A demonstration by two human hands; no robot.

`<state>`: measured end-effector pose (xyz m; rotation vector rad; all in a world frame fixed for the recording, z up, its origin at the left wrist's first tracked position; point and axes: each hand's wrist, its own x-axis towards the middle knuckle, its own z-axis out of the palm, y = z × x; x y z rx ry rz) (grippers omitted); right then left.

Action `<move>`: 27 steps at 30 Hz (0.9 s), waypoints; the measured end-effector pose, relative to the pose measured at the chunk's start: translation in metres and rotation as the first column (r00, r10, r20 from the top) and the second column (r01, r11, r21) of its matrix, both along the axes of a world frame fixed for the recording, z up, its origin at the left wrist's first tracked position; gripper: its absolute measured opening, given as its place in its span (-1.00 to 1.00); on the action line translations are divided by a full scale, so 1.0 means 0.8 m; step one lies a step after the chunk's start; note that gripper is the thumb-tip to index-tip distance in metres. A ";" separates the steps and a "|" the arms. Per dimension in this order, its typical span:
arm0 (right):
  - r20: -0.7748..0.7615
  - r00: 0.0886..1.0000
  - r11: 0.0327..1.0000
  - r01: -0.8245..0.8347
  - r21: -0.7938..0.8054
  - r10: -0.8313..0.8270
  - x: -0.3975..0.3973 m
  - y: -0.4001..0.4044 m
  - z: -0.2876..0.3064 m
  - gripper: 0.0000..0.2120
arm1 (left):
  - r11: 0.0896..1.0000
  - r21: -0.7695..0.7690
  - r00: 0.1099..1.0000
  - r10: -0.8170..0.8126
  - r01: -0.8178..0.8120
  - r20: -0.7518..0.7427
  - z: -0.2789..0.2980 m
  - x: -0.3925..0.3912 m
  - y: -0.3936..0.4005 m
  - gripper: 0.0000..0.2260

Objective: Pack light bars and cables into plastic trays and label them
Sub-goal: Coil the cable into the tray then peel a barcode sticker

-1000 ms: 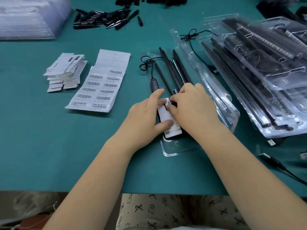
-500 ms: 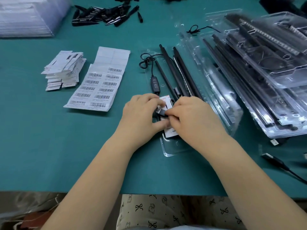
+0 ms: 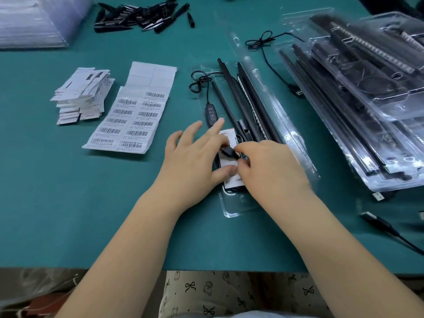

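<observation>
Two hands are working over the open plastic tray (image 3: 231, 208) (light bars (image 3: 231, 97) already seated). A black plug (image 3: 228, 152) is being pinched by the right hand (image 3: 273, 171) above the card (image 3: 227, 162), which is being pressed by the left hand (image 3: 195, 157), fingers spread. An unseated plug is likely risking a poorly closing tray.
</observation>
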<state>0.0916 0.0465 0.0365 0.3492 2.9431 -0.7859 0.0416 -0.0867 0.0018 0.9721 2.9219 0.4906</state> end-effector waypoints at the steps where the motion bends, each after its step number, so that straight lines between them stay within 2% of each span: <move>1: 0.014 1.000 0.995 -0.028 0.093 0.027 0.003 0.001 -0.002 -0.64 | 0.999 -0.042 1.000 -0.013 0.014 0.021 0.000 0.000 0.001 -0.52; 3: 0.054 0.998 0.983 -0.033 0.181 0.024 0.008 0.002 -0.003 -0.64 | 0.995 -0.094 1.000 -0.008 0.009 0.014 0.000 0.003 0.001 -0.48; 5: 0.011 1.000 0.976 -0.030 0.217 0.028 0.012 0.002 -0.004 -0.64 | 0.993 -0.117 0.998 0.006 -0.013 -0.060 0.002 0.007 0.002 -0.48; 6: 0.015 0.999 0.977 -0.043 0.207 0.040 0.013 0.001 -0.004 -0.61 | 0.993 -0.117 0.997 0.014 -0.023 -0.076 0.004 0.007 0.003 -0.50; 9: 0.028 1.000 1.000 0.003 -0.004 -0.002 0.010 -0.001 -0.005 -0.61 | 0.993 -0.110 0.997 0.037 -0.045 -0.070 0.005 0.004 0.007 -0.50; 10: 0.015 1.000 0.999 -0.017 0.041 0.017 0.009 -0.002 -0.006 -0.62 | 0.994 -0.099 0.996 0.048 -0.055 -0.069 0.005 0.002 0.009 -0.50; 13: -0.015 0.998 0.982 -0.054 0.183 0.057 0.015 -0.001 -0.012 -0.66 | 0.997 -0.038 0.996 0.073 -0.074 -0.041 0.003 -0.002 0.010 -0.56; 15: -0.032 0.986 0.947 -0.149 0.285 0.164 0.016 0.000 -0.017 -0.66 | 0.998 0.016 0.998 0.068 -0.068 0.016 -0.001 -0.006 0.007 -0.59; 19: 0.007 0.977 0.927 -0.206 0.312 0.215 0.010 0.004 -0.014 -0.66 | 0.963 0.221 0.986 0.138 -0.155 0.093 -0.008 -0.007 0.001 -0.69; 21: 0.050 0.982 0.933 -0.187 0.309 0.180 0.010 0.000 -0.013 -0.69 | 0.932 0.313 0.982 0.187 -0.185 0.026 -0.005 -0.004 0.000 -0.76; 23: 0.076 0.988 0.962 -0.151 0.227 0.137 0.011 -0.007 -0.011 -0.72 | 0.940 0.326 0.977 0.151 -0.096 -0.148 -0.002 0.001 0.002 -0.83; 25: 0.085 0.990 0.982 -0.122 0.142 0.111 0.013 -0.009 -0.007 -0.71 | 0.965 0.262 0.954 0.088 -0.010 -0.288 -0.002 0.006 0.004 -0.88; 27: 0.074 0.988 0.974 -0.150 0.170 0.139 0.020 -0.010 -0.004 -0.71 | 0.983 0.182 0.936 0.052 0.013 -0.347 0.000 0.009 0.005 -0.83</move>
